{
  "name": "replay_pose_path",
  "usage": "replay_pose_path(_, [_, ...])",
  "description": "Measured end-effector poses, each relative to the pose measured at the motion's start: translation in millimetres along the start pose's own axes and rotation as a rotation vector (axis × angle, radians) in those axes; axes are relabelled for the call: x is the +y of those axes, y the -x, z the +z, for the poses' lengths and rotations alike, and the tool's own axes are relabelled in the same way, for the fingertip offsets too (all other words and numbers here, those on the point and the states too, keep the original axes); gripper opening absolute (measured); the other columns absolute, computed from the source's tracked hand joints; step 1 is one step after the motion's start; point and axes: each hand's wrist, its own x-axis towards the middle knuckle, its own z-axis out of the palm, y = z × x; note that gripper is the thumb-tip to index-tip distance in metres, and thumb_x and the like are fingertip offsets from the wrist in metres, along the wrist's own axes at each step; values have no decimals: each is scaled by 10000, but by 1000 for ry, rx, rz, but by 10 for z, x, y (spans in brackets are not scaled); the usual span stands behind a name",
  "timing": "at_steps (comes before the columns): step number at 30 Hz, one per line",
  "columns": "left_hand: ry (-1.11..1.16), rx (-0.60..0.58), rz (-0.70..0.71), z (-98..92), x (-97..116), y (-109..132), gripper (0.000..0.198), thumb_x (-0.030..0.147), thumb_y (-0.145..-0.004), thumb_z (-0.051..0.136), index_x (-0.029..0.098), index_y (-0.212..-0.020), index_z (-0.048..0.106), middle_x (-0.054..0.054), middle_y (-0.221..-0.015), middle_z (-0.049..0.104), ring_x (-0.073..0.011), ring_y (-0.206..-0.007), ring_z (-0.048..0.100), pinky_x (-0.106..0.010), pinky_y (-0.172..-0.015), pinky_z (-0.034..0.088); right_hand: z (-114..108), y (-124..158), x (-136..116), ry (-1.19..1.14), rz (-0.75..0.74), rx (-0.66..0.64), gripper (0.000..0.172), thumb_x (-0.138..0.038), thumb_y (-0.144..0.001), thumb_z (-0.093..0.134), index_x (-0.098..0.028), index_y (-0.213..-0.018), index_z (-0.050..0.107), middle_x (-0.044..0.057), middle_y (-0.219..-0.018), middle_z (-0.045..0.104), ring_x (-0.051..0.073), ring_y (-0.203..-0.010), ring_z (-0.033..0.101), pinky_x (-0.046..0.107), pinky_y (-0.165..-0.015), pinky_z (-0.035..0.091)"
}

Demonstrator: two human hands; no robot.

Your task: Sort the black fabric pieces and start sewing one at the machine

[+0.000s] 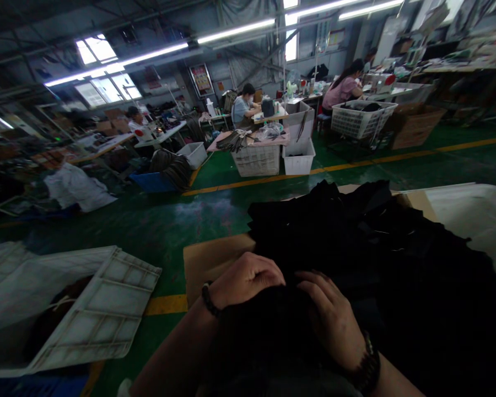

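Note:
A large heap of black fabric pieces lies in front of me over a sheet of cardboard. My left hand is closed, its thumb and fingers pinched on the black cloth near the heap's front edge. Just right of it, my right hand rests on the same dark cloth with its fingers stretched and slightly bent. The fabric is so dark that its folds and layers between my hands cannot be made out. Each wrist wears a dark bead bracelet.
At left stands a white plastic crate with dark material inside. White wrapping lies at right. Across the green floor, people sit at sewing tables among a white basket, a blue bin and a cardboard box.

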Motion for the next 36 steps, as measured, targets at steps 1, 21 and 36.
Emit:
replay_pose_path(1, [-31,80,-87,-2,-35,-39,271,241,-885,413,123,-807,644,-54,-786,660,-124,-715,605,-207,-668,453,5,-5,-7,-22,-23,-12,290,-12,-746,342,-167,-911,522,85,-941,601,176,-868,568,316,-714,512])
replay_pose_path(21, [-231,-142,-298,201,-366,-356,85,213,-761,536,155,-797,587,14,-721,587,-123,-665,526,-197,-597,379,-7,18,-16,-48,-111,-84,293,-118,-885,293,-145,-1032,545,100,-941,630,190,-845,580,340,-689,487])
replay_pose_path(36, [-444,110,-233,223,-328,-509,50,175,-741,576,179,-763,621,-3,-771,592,-125,-692,554,-208,-620,404,-9,28,-13,-84,-83,-66,291,-150,-906,280,-132,-1004,554,95,-910,624,179,-805,570,328,-681,478])
